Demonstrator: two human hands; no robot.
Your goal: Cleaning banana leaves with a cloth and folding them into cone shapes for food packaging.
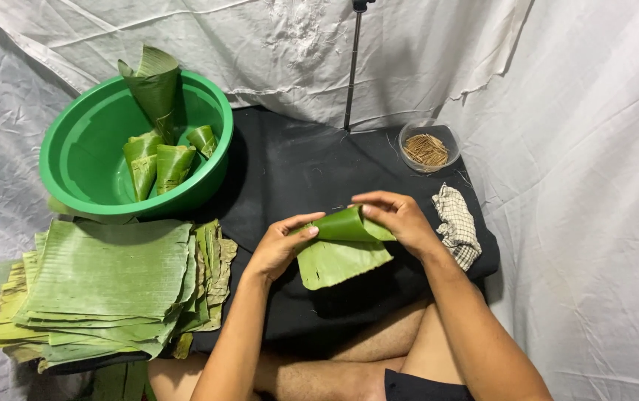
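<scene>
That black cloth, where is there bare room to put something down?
Black cloth is bare between the green basin and the small bowl of sticks, above both hands. Crowded: the leaf stack on the left, the checked rag on the right, the left hand and right hand folding a leaf.

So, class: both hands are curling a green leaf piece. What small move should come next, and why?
Probably keep rolling the green banana-leaf piece tighter into a cone: the left hand and right hand hold it only half curled, unlike the finished leaf cones in the green plastic basin.
</scene>
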